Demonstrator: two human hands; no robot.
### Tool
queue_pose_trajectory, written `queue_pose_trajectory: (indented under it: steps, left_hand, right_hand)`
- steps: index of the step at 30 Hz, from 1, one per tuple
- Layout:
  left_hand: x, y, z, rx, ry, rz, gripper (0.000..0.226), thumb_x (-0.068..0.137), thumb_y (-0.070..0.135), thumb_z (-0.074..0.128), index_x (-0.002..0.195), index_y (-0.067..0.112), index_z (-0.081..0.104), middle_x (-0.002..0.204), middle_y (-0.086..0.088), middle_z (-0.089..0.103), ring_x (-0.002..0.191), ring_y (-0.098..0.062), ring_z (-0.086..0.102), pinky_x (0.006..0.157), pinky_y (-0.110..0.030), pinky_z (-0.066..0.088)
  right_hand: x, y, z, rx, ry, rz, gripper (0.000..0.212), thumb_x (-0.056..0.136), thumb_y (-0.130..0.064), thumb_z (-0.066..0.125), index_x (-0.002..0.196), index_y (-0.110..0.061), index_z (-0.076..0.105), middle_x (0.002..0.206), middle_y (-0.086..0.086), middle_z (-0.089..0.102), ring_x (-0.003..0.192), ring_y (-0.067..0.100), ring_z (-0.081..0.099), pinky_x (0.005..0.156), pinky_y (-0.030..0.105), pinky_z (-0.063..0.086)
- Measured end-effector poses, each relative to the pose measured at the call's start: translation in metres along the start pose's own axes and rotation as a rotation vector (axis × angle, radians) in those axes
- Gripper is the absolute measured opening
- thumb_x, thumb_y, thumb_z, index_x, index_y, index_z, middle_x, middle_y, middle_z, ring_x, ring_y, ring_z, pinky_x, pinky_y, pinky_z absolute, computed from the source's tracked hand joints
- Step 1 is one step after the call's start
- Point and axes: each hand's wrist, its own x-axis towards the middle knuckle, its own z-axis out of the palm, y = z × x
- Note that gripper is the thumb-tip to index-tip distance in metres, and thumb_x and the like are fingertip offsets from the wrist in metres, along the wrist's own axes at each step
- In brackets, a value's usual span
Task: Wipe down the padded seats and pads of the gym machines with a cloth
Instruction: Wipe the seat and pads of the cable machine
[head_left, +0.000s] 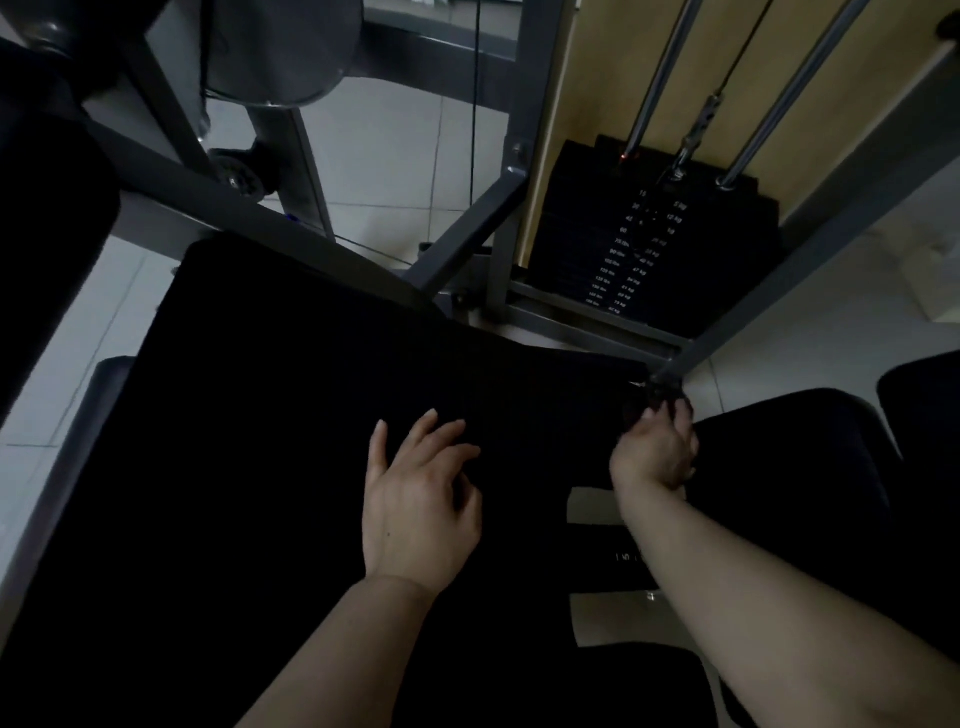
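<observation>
Dim gym, seen from above. Left hand (421, 499) spread flat, fingers relaxed, on a large black padded seat (291, 426), probably bracing. Right hand (657, 449) curled around something dark (655, 402) at the seat's far right corner, beneath a grey frame bar (779, 270); possibly the cloth, too dark to confirm. Weight stack (639, 249) beyond.

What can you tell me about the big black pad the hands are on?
The pad is large, flat and black, with rounded corners and a smooth, padded look. It lies tilted across the grey machine frame, above pale floor tiles. The left hand rests on it with spread fingers. The right hand grips something dark at its right edge.
</observation>
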Motion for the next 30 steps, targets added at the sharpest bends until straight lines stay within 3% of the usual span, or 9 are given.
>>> queue_pose_trajectory:
  steps: [4, 6, 8, 12, 18, 20, 25, 28, 30]
  left_hand:
    - [0.001, 0.001, 0.002, 0.049, -0.018, -0.004, 0.025, 0.078, 0.018, 0.065, 0.101, 0.024, 0.071, 0.126, 0.006, 0.062, 0.134, -0.01, 0.04, 0.119, -0.038, 0.003]
    - [0.0, -0.001, 0.003, 0.068, -0.024, 0.011, 0.025, 0.078, 0.018, 0.065, 0.101, 0.023, 0.072, 0.126, 0.006, 0.062, 0.134, -0.009, 0.038, 0.119, -0.035, 0.003]
    - [0.0, -0.001, 0.003, 0.069, -0.013, 0.01, 0.024, 0.082, 0.022, 0.057, 0.101, 0.023, 0.072, 0.127, 0.006, 0.061, 0.134, -0.008, 0.036, 0.119, -0.035, 0.004]
    - [0.001, -0.001, 0.003, 0.034, 0.01, 0.012, 0.038, 0.082, 0.032, 0.039, 0.098, 0.024, 0.072, 0.128, 0.007, 0.061, 0.135, -0.008, 0.036, 0.118, -0.04, 0.011]
    - [0.0, -0.004, 0.005, 0.031, 0.011, 0.014, 0.025, 0.079, 0.022, 0.053, 0.093, 0.023, 0.073, 0.126, 0.006, 0.062, 0.134, -0.01, 0.039, 0.119, -0.039, 0.011]
    - [0.0, -0.002, 0.005, 0.034, 0.017, 0.016, 0.022, 0.08, 0.017, 0.057, 0.093, 0.023, 0.073, 0.125, 0.005, 0.063, 0.133, -0.01, 0.04, 0.119, -0.039, 0.01]
    - [0.0, -0.002, 0.005, 0.042, 0.004, 0.009, 0.026, 0.081, 0.024, 0.05, 0.092, 0.024, 0.073, 0.126, 0.006, 0.062, 0.133, -0.008, 0.038, 0.119, -0.037, 0.009]
    - [0.001, -0.003, 0.006, 0.042, -0.002, 0.004, 0.019, 0.078, 0.015, 0.064, 0.092, 0.024, 0.073, 0.125, 0.006, 0.062, 0.133, -0.008, 0.038, 0.119, -0.036, 0.006]
    - [0.002, -0.002, 0.007, 0.033, -0.016, -0.004, 0.023, 0.073, 0.011, 0.071, 0.093, 0.023, 0.073, 0.124, 0.005, 0.063, 0.133, -0.01, 0.04, 0.119, -0.036, 0.005]
  right_hand:
    - [-0.095, 0.004, 0.0, -0.135, -0.204, -0.241, 0.051, 0.102, -0.03, 0.031, 0.149, -0.012, 0.027, 0.16, -0.004, 0.009, 0.143, 0.025, 0.012, 0.114, 0.039, 0.013]
    - [-0.1, 0.014, -0.005, -0.201, -0.307, -0.314, 0.056, 0.102, -0.038, 0.024, 0.153, -0.02, 0.011, 0.16, -0.008, -0.006, 0.145, 0.018, 0.001, 0.115, 0.04, 0.009]
    - [-0.076, 0.024, -0.008, -0.217, -0.302, -0.301, 0.056, 0.101, -0.042, 0.018, 0.153, -0.024, 0.008, 0.16, -0.011, -0.008, 0.146, 0.015, 0.0, 0.114, 0.042, 0.011]
    - [-0.031, 0.038, -0.001, -0.185, -0.116, -0.252, 0.051, 0.102, -0.033, 0.024, 0.15, -0.016, 0.025, 0.16, -0.001, 0.014, 0.144, 0.023, 0.018, 0.112, 0.041, 0.02]
    - [0.028, 0.019, 0.003, -0.146, -0.034, -0.074, 0.045, 0.103, -0.029, 0.029, 0.145, -0.015, 0.038, 0.154, 0.004, 0.03, 0.132, 0.03, 0.035, 0.107, 0.041, 0.027]
    - [0.009, 0.016, 0.002, -0.089, -0.039, -0.064, 0.046, 0.103, -0.028, 0.03, 0.145, -0.011, 0.039, 0.155, 0.004, 0.027, 0.136, 0.03, 0.032, 0.109, 0.041, 0.024]
    - [-0.032, 0.037, -0.001, -0.212, -0.155, -0.375, 0.052, 0.102, -0.029, 0.03, 0.148, -0.004, 0.028, 0.159, 0.007, 0.017, 0.145, 0.026, 0.014, 0.116, 0.036, 0.013]
    - [0.032, 0.02, -0.002, -0.199, -0.216, -0.322, 0.048, 0.103, -0.027, 0.027, 0.144, -0.004, 0.037, 0.153, 0.011, 0.03, 0.139, 0.027, 0.029, 0.11, 0.034, 0.026]
    - [0.059, 0.0, -0.001, -0.211, -0.193, -0.22, 0.043, 0.104, -0.025, 0.027, 0.13, -0.001, 0.052, 0.138, 0.016, 0.048, 0.123, 0.032, 0.047, 0.096, 0.033, 0.037]
